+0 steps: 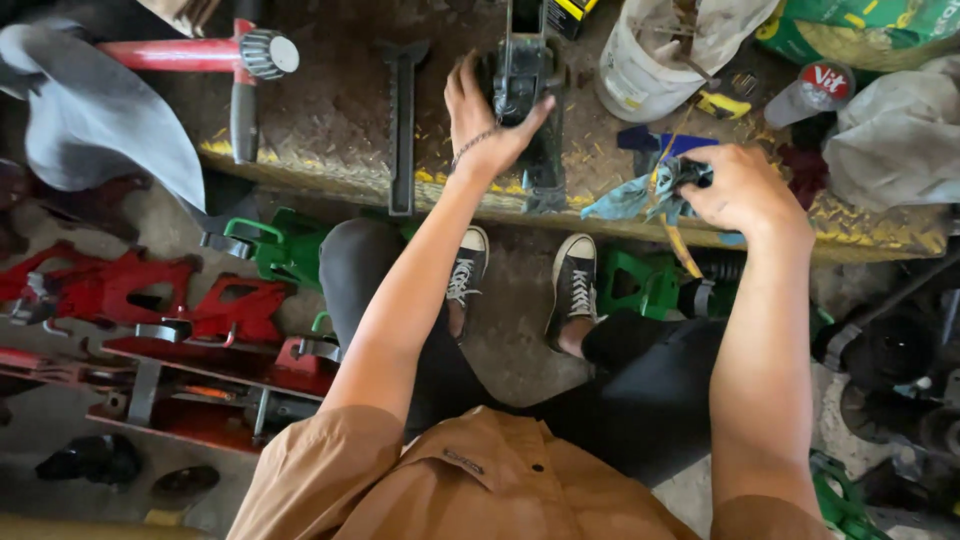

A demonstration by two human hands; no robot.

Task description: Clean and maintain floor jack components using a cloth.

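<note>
Your left hand (487, 118) is spread over the side of a dark metal jack (524, 80), fingers apart and curled round its body with the thumb pressed against its near face, so it grips the jack rather than resting on it. A thin bracelet sits on that wrist. The jack stands on a worn metal tread-plate step (330, 120) with chipped yellow paint along its near edge.

Your right hand (745, 190) is closed on a bunched blue-grey rag (650, 195), to the right of the jack and close to the step's near edge; a yellow strap runs through the bundle and hangs down past the edge.

Left of the jack, a flat black bar (402, 120) lies on the step, reaching from the back to the near edge. Further left is a red tube with a knurled grey cap (205, 52), and beyond it a grey cloth (95, 115). Right of the jack stands a dirty white bucket (650, 60).

Below the jack, past the step's edge, your two black-and-white sneakers (520, 275) rest on the floor. Green stands (285, 248) sit just left and right of them, and red stands (150, 290) lie further left.
</note>
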